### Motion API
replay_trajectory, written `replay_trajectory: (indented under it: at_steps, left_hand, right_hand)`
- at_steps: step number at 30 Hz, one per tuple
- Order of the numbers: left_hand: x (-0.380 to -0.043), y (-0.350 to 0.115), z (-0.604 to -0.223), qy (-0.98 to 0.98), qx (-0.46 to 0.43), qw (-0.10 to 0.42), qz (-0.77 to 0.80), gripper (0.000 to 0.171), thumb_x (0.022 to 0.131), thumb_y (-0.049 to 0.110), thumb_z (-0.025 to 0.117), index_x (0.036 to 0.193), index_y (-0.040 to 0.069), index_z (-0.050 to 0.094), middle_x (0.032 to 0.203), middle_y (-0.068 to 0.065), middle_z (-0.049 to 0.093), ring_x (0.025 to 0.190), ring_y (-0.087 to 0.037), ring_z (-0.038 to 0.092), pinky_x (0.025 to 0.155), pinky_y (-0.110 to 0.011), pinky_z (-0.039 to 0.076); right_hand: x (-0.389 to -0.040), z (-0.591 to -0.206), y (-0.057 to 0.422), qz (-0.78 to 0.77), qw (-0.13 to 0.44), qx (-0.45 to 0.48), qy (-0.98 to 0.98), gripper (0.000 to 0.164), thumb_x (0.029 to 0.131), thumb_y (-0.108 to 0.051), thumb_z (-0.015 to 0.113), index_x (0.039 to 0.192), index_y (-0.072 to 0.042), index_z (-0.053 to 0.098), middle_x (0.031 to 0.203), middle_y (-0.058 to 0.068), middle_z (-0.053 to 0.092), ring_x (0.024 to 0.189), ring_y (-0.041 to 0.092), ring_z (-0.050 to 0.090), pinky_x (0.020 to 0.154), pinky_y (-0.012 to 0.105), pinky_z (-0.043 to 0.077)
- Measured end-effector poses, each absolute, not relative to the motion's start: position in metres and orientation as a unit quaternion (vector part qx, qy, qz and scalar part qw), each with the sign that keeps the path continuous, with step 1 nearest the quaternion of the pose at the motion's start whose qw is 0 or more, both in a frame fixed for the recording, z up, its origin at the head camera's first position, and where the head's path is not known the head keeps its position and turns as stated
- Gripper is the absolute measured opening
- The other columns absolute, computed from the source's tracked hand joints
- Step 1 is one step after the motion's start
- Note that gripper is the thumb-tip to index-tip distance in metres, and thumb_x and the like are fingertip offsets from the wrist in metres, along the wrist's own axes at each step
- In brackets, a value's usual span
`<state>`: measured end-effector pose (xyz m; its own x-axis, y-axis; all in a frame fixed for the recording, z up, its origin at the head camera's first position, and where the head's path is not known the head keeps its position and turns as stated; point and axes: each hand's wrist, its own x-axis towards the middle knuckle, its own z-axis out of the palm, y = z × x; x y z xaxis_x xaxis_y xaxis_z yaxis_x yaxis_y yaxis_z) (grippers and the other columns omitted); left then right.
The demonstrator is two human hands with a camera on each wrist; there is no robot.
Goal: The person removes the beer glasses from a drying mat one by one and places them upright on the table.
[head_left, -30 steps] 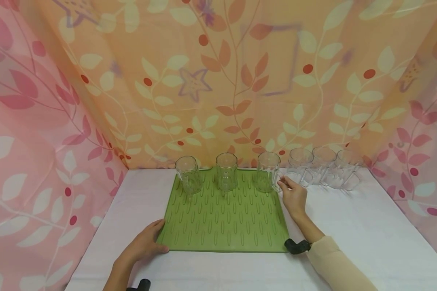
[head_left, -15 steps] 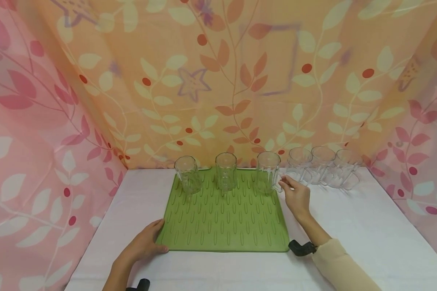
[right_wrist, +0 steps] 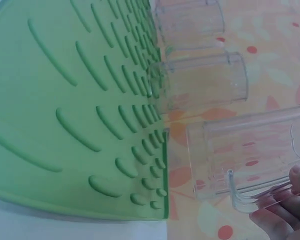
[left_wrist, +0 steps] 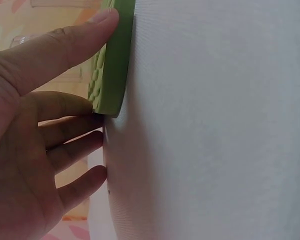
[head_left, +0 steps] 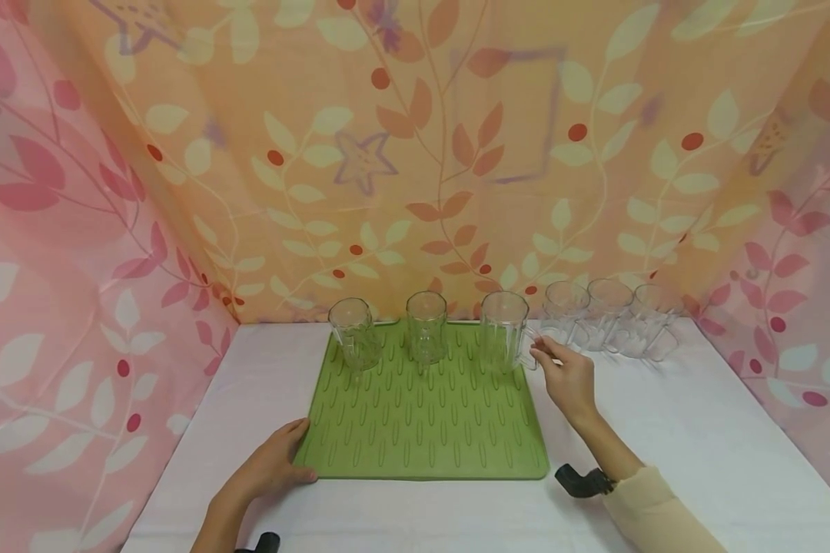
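Observation:
My right hand [head_left: 569,382] pinches the handle of a clear glass mug [head_left: 503,330] over the back right of a green ridged mat [head_left: 422,438]. In the right wrist view, a gap shows between the base of this mug [right_wrist: 230,155] and the mat [right_wrist: 45,125]. Two more glass mugs stand along the mat's back edge: one at the left [head_left: 356,338], one in the middle [head_left: 426,330]. My left hand [head_left: 266,465] rests at the mat's front left corner. Up close, its thumb [left_wrist: 70,50] touches the front edge and its fairly straight fingers lie by the side.
Several clear glass mugs [head_left: 610,315] stand close together on the white tablecloth [head_left: 692,438], right of the mat. Behind them hangs an orange leaf-patterned cloth [head_left: 290,92], with pink patterned cloth [head_left: 48,307] at the sides.
My right hand has moved slightly right and toward me. The mug in it has risen a little and looks larger. My left hand stays at the mat's corner.

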<state>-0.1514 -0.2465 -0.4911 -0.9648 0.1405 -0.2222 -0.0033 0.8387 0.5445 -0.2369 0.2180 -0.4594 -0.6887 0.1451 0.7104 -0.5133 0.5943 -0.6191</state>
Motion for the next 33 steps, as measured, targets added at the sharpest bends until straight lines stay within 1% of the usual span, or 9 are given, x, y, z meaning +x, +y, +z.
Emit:
replay_trajectory:
  at_steps: [4,6,7,15,20,25,29,33]
  left_hand:
    - [-0.152,-0.247,-0.492,0.949,0.032,0.128,0.285,0.105,0.064,0.028,0.089,0.145,-0.009,0.035,0.152,-0.025,0.037,0.141,-0.047,0.031,0.112,-0.062,0.031]
    - [-0.152,-0.246,-0.491,0.949,0.028,0.129,0.287,0.104,0.064,0.028,0.089,0.145,-0.009,0.036,0.152,-0.025,0.038,0.141,-0.047,0.031,0.112,-0.062,0.031]
    - [-0.152,-0.247,-0.492,0.949,0.028,0.128,0.286,0.104,0.064,0.028,0.090,0.145,-0.009,0.036,0.151,-0.025,0.038,0.141,-0.047,0.031,0.112,-0.063,0.030]
    - [-0.153,-0.248,-0.494,0.950,0.025,0.125,0.286,0.104,0.062,0.027,0.090,0.144,-0.010,0.038,0.150,-0.026,0.040,0.140,-0.048,0.033,0.113,-0.062,0.029]
    - [-0.153,-0.248,-0.494,0.951,0.025,0.127,0.279,0.106,0.061,0.028,0.091,0.144,-0.010,0.038,0.149,-0.026,0.040,0.139,-0.048,0.033,0.113,-0.063,0.029]
    - [-0.153,-0.248,-0.494,0.951,0.021,0.131,0.280,0.105,0.061,0.029,0.091,0.144,-0.008,0.038,0.150,-0.025,0.040,0.140,-0.048,0.032,0.113,-0.063,0.030]
    - [-0.153,-0.247,-0.493,0.951,0.020,0.131,0.281,0.106,0.061,0.029,0.091,0.144,-0.008,0.038,0.150,-0.025,0.040,0.140,-0.048,0.032,0.112,-0.064,0.029]
    - [-0.154,-0.246,-0.493,0.953,0.024,0.126,0.274,0.107,0.060,0.030,0.091,0.144,-0.009,0.038,0.150,-0.025,0.040,0.140,-0.048,0.032,0.112,-0.064,0.029]
  right_hand:
    - [-0.232,-0.456,0.218,0.436,0.376,0.121,-0.809,0.024,0.075,0.009,0.076,0.099,0.011,0.072,0.084,0.021,0.074,0.078,-0.017,0.059,0.060,0.000,0.044]
    - [-0.229,-0.454,0.217,0.445,0.373,0.127,-0.804,0.025,0.075,0.011,0.075,0.100,0.013,0.071,0.085,0.023,0.074,0.079,-0.020,0.058,0.061,-0.001,0.045]
    - [-0.227,-0.453,0.217,0.450,0.371,0.129,-0.802,0.025,0.075,0.012,0.075,0.100,0.014,0.071,0.085,0.023,0.074,0.080,-0.024,0.054,0.062,-0.002,0.045]
    - [-0.218,-0.445,0.212,0.457,0.359,0.145,-0.801,0.024,0.074,0.012,0.075,0.098,0.012,0.072,0.084,0.021,0.074,0.082,-0.026,0.055,0.063,0.000,0.048]
    - [-0.213,-0.440,0.208,0.470,0.344,0.150,-0.799,0.020,0.076,0.012,0.074,0.096,0.011,0.073,0.084,0.020,0.074,0.083,-0.024,0.056,0.067,0.000,0.049]
    - [-0.210,-0.437,0.203,0.465,0.345,0.155,-0.801,0.019,0.075,0.014,0.074,0.094,0.010,0.074,0.083,0.020,0.074,0.082,-0.021,0.057,0.065,0.000,0.049]
    - [-0.207,-0.433,0.201,0.461,0.345,0.165,-0.801,0.019,0.074,0.013,0.075,0.093,0.008,0.074,0.083,0.019,0.074,0.081,-0.017,0.060,0.065,0.001,0.049]
    - [-0.203,-0.429,0.199,0.459,0.336,0.176,-0.803,0.018,0.075,0.012,0.075,0.092,0.005,0.075,0.084,0.015,0.075,0.081,-0.010,0.064,0.065,0.002,0.051]
